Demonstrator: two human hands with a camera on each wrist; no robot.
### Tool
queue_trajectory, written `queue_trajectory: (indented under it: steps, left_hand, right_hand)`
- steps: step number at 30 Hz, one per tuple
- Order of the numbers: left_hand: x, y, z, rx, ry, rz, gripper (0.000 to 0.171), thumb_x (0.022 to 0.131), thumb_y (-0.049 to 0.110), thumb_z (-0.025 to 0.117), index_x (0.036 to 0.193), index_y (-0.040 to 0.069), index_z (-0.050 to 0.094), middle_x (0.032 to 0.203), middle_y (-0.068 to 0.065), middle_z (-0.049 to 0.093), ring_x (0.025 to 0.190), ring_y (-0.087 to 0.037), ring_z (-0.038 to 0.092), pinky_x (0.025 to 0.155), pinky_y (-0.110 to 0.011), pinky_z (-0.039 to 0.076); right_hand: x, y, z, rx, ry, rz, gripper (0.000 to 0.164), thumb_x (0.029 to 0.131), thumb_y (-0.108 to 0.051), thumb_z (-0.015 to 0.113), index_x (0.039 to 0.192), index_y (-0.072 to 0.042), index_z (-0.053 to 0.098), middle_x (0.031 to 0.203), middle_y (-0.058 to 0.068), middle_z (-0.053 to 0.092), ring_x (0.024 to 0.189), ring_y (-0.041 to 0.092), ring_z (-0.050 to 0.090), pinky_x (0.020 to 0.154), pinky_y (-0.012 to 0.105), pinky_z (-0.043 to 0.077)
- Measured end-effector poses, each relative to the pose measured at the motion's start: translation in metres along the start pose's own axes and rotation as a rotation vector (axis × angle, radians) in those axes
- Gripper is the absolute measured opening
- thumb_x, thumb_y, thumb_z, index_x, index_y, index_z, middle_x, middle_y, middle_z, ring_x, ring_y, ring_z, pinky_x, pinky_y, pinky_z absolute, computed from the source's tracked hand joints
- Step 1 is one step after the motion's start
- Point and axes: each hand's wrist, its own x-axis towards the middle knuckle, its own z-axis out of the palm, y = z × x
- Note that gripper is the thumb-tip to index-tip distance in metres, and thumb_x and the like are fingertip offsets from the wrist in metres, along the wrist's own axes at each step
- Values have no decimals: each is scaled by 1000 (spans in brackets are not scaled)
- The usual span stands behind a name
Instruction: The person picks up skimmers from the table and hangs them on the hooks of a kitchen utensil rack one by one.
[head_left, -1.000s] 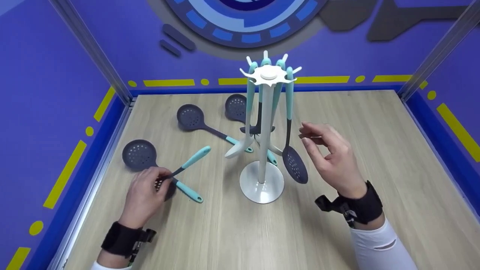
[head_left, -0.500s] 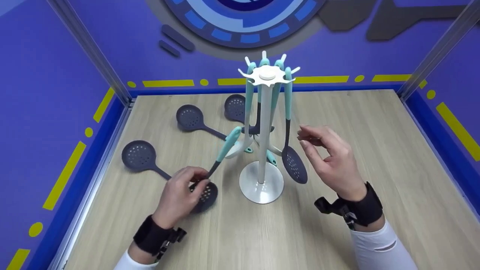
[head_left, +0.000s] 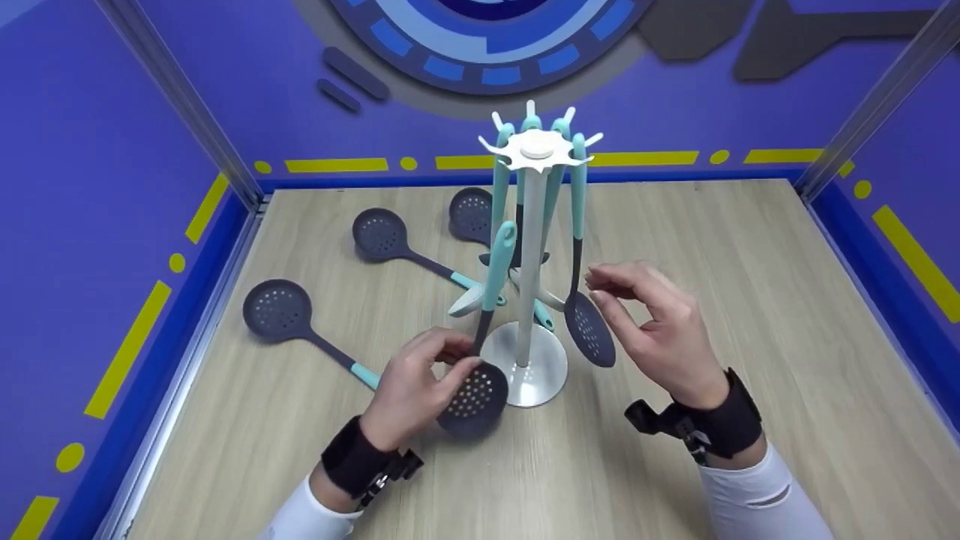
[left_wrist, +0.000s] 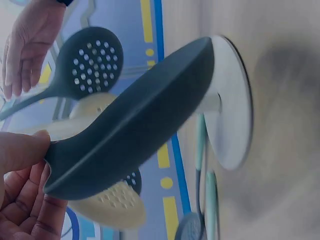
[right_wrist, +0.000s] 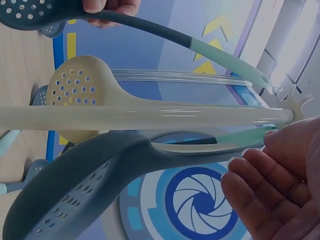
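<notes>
My left hand pinches a dark skimmer where its neck meets the holed head. That skimmer stands nearly upright in front of the white utensil rack, its turquoise handle uppermost. In the right wrist view, the tip of the held skimmer's handle lies close to the rack's hooks. My right hand, fingers loosely bent and holding nothing, hovers right of a hanging slotted spoon. Several other turquoise-handled utensils hang from the rack, partly hidden behind its pole.
Three more skimmers lie on the wooden table: one at left, one farther back, another behind the rack. The rack's round base rests mid-table. Blue panels enclose the back and sides.
My left hand has carried the skimmer rightward from beside the left skimmer to the rack, its handle turning more upright. My right hand has shifted slightly left and down.
</notes>
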Motion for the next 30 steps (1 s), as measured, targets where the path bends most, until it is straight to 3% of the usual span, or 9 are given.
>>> queue_trajectory:
  steps: [10,18,30]
  left_hand:
    - [12,15,21,-96,-19,41,17,94,20,80,108,12,73,103,2,74,91,-6,70,81,-22,61]
    - [17,28,35,-119,-7,88,17,93,21,81,105,12,74,99,4,74,90,-5,70,80,-21,61]
    - [30,39,47,-157,23,131,13,96,22,79,103,12,74,95,4,74,86,-3,69,77,-17,59]
  right_hand:
    - [-1,-6,6,45,-28,-12,37,86,12,77,119,-4,75,108,9,77,99,14,72,93,18,58]
    - [-5,-9,10,69,-105,2,36,89,9,77,122,-5,75,106,7,77,99,15,73,93,17,58]
    - [-7,-8,15,109,-142,-76,39,87,9,78,119,-12,76,107,0,77,97,13,70,87,17,56]
